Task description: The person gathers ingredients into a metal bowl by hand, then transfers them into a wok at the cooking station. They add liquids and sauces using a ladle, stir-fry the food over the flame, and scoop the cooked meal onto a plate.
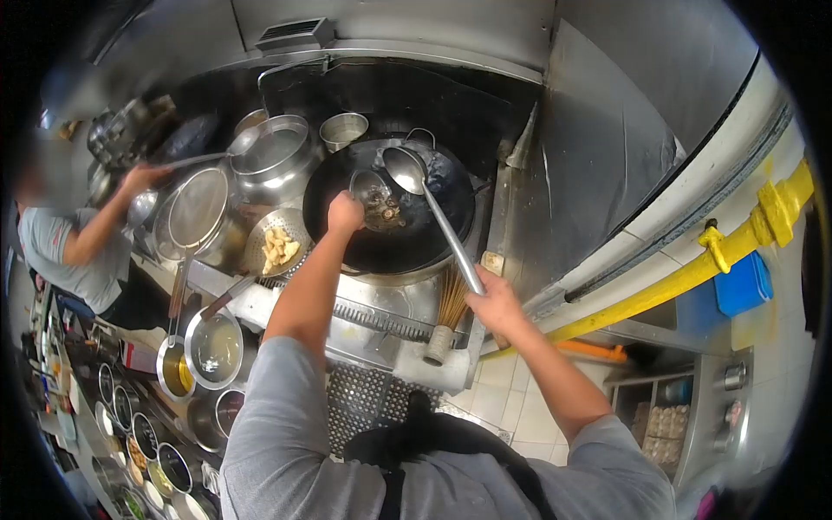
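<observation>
Over the left part of a black wok (416, 238), my left hand (346, 212) is closed on something mostly hidden by the fist, beside a round strainer or small bowl (371, 186). Small brown bits (387, 213) lie near it in the wok. My right hand (492, 296) is wrapped round the long handle of a metal ladle (404, 170), whose bowl is above the wok's upper part. A bamboo brush (445, 329) stands just left of my right hand. Left of the wok, a perforated strainer (295, 227) holds pale yellow pieces (278, 249).
A co-worker (82, 251) at the left reaches a ladle toward a large steel pot (273, 156). Several bowls and pans, one a metal bowl (215, 351), fill the lower left. A yellow pipe (659, 288) runs along the right wall.
</observation>
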A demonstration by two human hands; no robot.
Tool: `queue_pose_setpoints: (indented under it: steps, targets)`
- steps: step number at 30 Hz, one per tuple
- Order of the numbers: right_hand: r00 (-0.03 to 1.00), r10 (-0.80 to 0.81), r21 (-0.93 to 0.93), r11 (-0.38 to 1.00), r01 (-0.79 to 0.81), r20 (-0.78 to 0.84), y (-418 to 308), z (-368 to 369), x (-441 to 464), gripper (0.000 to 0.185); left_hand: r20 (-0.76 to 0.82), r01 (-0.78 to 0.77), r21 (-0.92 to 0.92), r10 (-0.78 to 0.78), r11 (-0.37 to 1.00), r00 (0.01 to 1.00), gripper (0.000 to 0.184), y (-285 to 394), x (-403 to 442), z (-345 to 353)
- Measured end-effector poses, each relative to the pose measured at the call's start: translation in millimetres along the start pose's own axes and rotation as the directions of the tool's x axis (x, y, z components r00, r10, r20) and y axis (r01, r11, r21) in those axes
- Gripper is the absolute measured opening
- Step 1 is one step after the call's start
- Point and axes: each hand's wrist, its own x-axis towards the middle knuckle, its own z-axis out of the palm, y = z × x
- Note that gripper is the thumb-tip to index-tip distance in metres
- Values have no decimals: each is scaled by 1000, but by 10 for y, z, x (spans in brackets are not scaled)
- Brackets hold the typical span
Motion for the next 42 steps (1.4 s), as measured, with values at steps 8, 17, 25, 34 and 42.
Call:
queue_pose_setpoints:
  steps: [8, 17, 25, 34, 42]
  targets:
    - [997, -22, -207, 978, 5, -79, 55, 71, -27, 59, 41, -250, 542, 271, 802, 962, 27, 575, 57, -35]
    - [993, -101, -393, 917, 72, -53, -104, 363, 258, 55, -234, -141, 315, 220, 939, 947, 27, 482, -101, -593]
    - [993, -120, -558, 824, 98, -2, -73, 654, 436, 52, 192, 294, -842, -257, 453, 947, 30, -307, -1453, -1705]
    - [790, -246, -40, 946, 323, 561, -137, 1810, -1060, 56, -6, 392, -779, -631, 490, 776, 24, -1179, -4621, -3016]
    - [775, 182, -335, 941, 41, 605, 2614, 3622, -569, 43, -228, 513, -820, -968, 251, 109, 20, -1919, -7806, -3276]
